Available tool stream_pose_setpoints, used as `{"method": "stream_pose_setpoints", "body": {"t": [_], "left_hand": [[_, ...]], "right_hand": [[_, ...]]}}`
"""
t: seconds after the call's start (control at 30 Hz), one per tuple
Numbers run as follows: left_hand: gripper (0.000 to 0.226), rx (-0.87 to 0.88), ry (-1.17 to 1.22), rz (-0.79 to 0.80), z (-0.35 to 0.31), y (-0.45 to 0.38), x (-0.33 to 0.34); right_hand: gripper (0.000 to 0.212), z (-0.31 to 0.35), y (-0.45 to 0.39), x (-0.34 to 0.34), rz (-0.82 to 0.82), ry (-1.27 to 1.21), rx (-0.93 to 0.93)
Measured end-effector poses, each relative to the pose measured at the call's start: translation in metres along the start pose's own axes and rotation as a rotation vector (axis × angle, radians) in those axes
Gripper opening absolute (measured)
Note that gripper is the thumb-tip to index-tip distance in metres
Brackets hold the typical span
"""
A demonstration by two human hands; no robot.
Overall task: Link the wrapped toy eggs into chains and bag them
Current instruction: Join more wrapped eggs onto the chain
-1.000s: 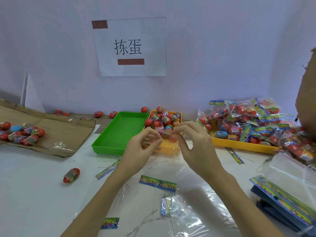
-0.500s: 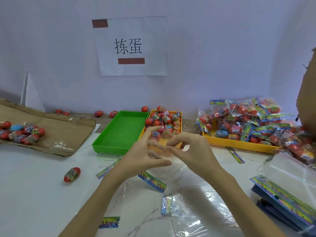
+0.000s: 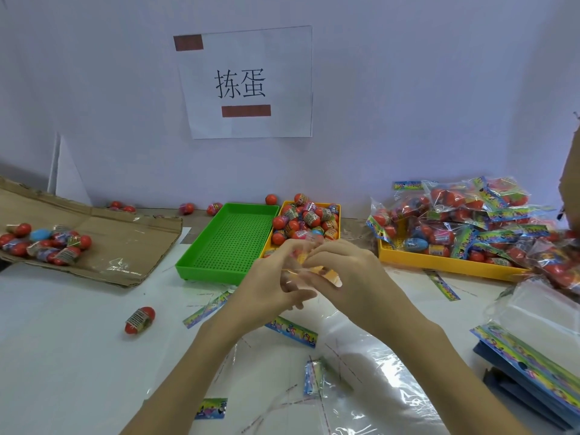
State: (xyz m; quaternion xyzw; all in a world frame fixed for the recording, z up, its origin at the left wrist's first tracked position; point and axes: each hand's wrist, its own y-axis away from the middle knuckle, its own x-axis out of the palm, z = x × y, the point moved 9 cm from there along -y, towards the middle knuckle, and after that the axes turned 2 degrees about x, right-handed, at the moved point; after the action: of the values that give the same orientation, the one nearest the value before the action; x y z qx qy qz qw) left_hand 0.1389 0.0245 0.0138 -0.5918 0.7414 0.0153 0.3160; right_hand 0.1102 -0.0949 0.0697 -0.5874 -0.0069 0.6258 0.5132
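Two hands meet above the white table: left hand and right hand, fingers curled, pinching a clear-wrapped egg between them, before the yellow tray of eggs; green tray alongside.

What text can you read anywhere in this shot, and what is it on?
"拣蛋": large black characters on the white paper sign on the wall.
Two dark red bars on that sign: blocks with no readable text.
Label on the lone wrapped egg on the table: barcode-like stripes, too small to read.
Printed header strips and bagged eggs: colourful print, too blurred to read.
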Motion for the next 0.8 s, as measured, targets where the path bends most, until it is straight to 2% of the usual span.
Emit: {"method": "stream_pose_setpoints", "body": {"t": [0.13,0.33,0.57,0.8], "left_hand": [[0.069,0.034,-0.037,-0.001,-0.002,-0.001,0.001],[0.076,0.084,-0.104,0.033,-0.009,-0.001,0.004],[0.088,0.062,-0.138,0.158,-0.004,0.000,0.013],[0.089,0.113,-0.153,0.137,-0.013,0.001,0.012]], "right_hand": [[0.021,-0.020,0.002,0.004,0.052,-0.038,0.176],[0.009,-0.035,0.004,0.007,0.135,-0.316,0.311],[0.016,-0.033,0.006,0.006,0.254,-0.351,0.301],[0.015,-0.028,0.009,0.013,0.321,-0.407,0.310]]}}
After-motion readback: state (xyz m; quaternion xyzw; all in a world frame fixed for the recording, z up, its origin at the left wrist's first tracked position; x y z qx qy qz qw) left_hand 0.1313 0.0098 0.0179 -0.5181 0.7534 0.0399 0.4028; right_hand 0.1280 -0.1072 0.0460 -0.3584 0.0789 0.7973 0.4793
